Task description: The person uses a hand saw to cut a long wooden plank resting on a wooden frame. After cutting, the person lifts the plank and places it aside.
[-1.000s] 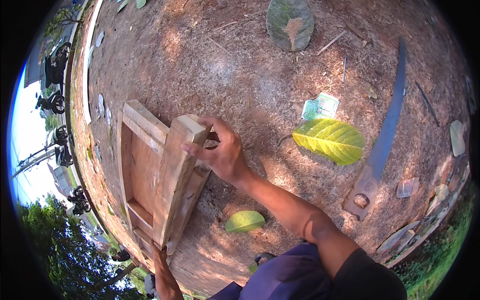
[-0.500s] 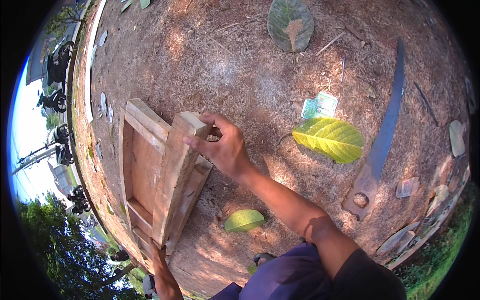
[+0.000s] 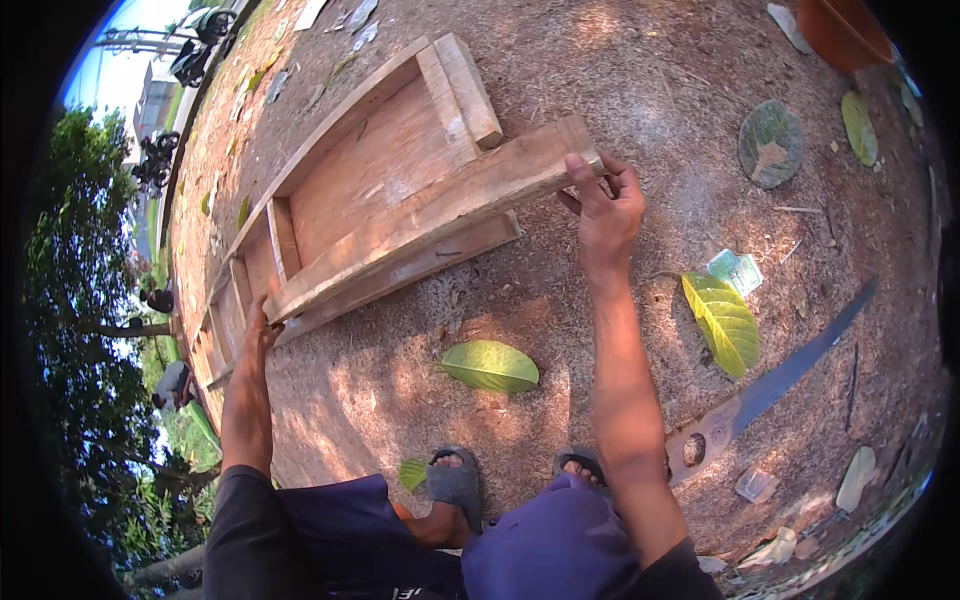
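Note:
A rough wooden plank lies slantwise along the near side of a wooden frame with a brown panel in it and crosspieces dividing it. My right hand grips the plank's far right end between thumb and fingers. At its near left end, my left hand has its fingers closed round the plank. A short wooden block sits against the frame's far end. Part of the frame's near side is hidden under the plank.
A handsaw blade with a holed wooden handle lies right of my right arm. Yellow-green leaves and a small green-and-white packet are on the dirt. My sandalled feet stand below. An orange object is at the upper right.
My view has swung left, so the frame and plank sit more centrally and the saw lower right. My left forearm shows more fully. Both hands stay on the plank.

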Available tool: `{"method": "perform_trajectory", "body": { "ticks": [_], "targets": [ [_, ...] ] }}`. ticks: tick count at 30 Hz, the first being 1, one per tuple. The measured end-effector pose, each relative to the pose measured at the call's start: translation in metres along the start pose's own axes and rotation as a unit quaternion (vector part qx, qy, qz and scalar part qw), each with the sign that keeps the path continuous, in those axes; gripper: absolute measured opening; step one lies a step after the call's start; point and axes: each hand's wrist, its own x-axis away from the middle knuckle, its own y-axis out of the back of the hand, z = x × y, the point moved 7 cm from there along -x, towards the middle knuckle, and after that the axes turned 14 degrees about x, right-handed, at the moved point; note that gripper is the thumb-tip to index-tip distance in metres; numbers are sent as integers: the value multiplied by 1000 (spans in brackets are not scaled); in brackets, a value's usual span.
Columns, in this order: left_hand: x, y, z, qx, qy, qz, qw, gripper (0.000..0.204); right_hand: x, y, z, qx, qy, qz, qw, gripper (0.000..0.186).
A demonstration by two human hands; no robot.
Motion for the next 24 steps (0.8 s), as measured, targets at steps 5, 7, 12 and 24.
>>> {"method": "perform_trajectory", "body": {
  "ticks": [5, 7, 12, 24],
  "targets": [
    [43, -15, 10, -93, -45, 19, 994, 56, -4, 6, -2, 73, 28, 34, 996, 42],
    [62, -6, 9, -280, -36, 76, 956, 61, 2, 3, -9, 75, 17, 47, 996, 35],
    [45, 22, 7, -461, -230, 80, 853, 101, -1, 14, -17, 95, 20, 78, 992, 29],
    [36, 16, -11, -367, -418, 149, 817, 104, -13, 19, -11, 139, -11, 104, 985, 44]
  ]
}}
